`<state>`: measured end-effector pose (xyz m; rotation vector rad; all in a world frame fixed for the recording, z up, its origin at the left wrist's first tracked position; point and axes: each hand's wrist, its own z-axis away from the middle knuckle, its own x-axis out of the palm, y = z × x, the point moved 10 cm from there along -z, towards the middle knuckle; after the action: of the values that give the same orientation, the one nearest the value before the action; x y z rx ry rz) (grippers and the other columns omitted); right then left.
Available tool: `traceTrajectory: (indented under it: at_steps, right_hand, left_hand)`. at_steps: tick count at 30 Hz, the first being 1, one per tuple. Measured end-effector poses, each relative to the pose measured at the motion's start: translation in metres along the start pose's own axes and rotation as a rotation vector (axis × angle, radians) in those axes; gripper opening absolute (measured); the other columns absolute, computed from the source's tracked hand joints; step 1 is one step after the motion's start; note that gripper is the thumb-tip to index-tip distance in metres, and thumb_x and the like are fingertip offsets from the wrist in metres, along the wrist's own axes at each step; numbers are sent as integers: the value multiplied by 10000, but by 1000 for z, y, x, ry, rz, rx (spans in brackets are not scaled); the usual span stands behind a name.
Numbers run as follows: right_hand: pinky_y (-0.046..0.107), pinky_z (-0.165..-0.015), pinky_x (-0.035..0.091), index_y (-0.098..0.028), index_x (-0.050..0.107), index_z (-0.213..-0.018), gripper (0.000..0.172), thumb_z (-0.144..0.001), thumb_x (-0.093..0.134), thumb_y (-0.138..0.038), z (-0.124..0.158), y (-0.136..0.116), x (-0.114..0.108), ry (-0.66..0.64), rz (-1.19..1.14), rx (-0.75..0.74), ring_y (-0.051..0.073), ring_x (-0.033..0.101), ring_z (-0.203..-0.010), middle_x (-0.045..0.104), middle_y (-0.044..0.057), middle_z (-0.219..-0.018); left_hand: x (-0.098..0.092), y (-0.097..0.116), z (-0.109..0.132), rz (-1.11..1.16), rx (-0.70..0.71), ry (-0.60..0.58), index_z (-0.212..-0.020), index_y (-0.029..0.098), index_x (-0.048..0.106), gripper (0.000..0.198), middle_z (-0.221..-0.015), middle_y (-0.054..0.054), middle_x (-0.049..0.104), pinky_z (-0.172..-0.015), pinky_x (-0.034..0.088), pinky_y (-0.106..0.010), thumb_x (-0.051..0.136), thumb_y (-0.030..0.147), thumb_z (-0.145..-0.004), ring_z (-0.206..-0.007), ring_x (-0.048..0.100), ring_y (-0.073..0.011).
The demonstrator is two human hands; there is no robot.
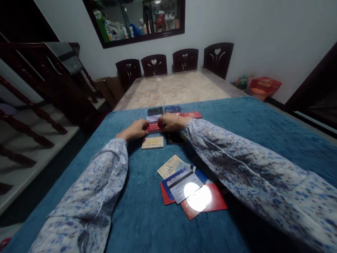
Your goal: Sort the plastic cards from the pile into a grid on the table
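Observation:
A red card lies flat between my hands on the blue cloth. My left hand is closed with its fingertips at the card's left edge, and my right hand pinches the right edge. Just beyond it are a whitish card, a black card and a blue card. Another red card lies to the right of my right hand. Nearer me sit a cream card and a black card, the latter partly hidden by my right hand and wrist.
A loose, overlapping pile of cards lies closer to me, with a bright glare on a red card. The blue cloth covers the near table; its bare top shows beyond. Chairs stand at the far end.

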<state>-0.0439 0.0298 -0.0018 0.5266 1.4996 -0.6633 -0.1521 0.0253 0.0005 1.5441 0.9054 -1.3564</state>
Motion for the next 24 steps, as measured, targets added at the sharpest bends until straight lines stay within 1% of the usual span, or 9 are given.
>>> traceTrajectory:
  at_steps: [3,8,13,16,19,22,24]
  right_hand:
    - [234,-812,468,-171,725,-1166,330,-884,712,-344,0,-1,-1,-6,-3,11,223,700,-1045,754,114,-1177]
    - [228,-803,472,-185,710,-1194,343,-887,693,-339,-1,0,1,-8,1,28,211,703,-1009,756,106,-1154]
    - [267,-845,482,-205,713,-1168,317,-892,683,-357,1,-1,0,-11,29,32,244,686,-1049,745,106,-1166]
    - [332,-873,485,-206,711,-1179,329,-896,675,-371,6,-5,-5,-2,63,34,308,633,-1145,714,138,-1222]
    - [408,-911,480,-204,695,-1217,378,-894,674,-399,13,-10,-10,7,93,32,360,563,-1217,670,168,-1284]
    - [459,-931,467,-195,668,-1273,430,-905,659,-416,19,-12,-15,35,119,20,376,514,-1238,631,187,-1324]
    - [457,-930,459,-196,653,-1306,447,-913,654,-409,24,-12,-18,61,133,8,369,495,-1237,617,187,-1334]
  left_hand:
    - [3,-1,0,3,-7,-15,-1139,173,715,415,-1140,-90,732,-960,530,-340,652,206,-730,-1052,668,-263]
    - [5,5,2,-54,-1,-26,-1158,164,705,427,-1187,-102,714,-986,518,-348,626,171,-738,-1097,654,-279]
    - [7,10,6,-106,4,-38,-1129,162,699,377,-1192,-108,699,-1002,509,-357,593,164,-768,-1115,652,-283]
    - [7,14,8,-104,36,-13,-1129,169,696,382,-1200,-109,693,-1029,505,-360,583,139,-765,-1144,644,-284]
    - [5,16,12,-94,51,23,-1127,158,697,395,-1222,-125,681,-1061,496,-374,574,105,-754,-1184,629,-296]
    - [2,21,17,-66,72,64,-1141,133,693,407,-1265,-149,659,-1096,479,-394,556,83,-761,-1222,610,-306]
    - [0,23,21,-36,89,97,-1154,127,689,410,-1288,-153,647,-1113,472,-403,550,81,-771,-1236,600,-303]
